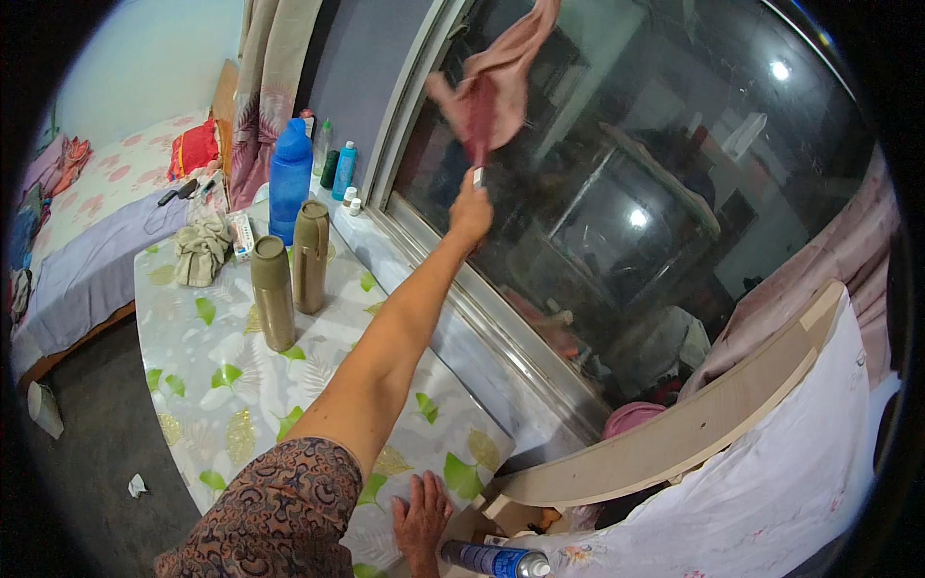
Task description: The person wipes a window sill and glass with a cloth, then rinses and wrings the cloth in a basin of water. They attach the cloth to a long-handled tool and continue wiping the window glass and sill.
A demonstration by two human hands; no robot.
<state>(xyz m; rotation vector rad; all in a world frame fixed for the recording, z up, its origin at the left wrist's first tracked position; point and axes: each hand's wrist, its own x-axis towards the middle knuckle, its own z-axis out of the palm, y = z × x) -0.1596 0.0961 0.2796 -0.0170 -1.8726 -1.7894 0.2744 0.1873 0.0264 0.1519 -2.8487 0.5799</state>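
My left arm, in a brown patterned sleeve, reaches up across the table to the window [617, 193]. My left hand [471, 212] is closed round the lower end of a dark red stick-like handle [481, 125]. A pink cloth [511, 72] hangs about its upper part, blurred by motion, in front of the glass. The cloth hides the tool's head, and whether it touches the pane I cannot tell. Lower down, my right hand [421, 515] lies flat on the leaf-patterned table cover [328, 380], fingers spread. Next to it lies a blue spray can [496, 559].
Two brownish flasks [274, 294] and a tall blue bottle [290, 178] stand on the table, near a crumpled cloth [202, 249]. Small bottles [344, 170] line the sill. A curved wooden board [665, 433] with white fabric is at right, a bed [96, 231] at left.
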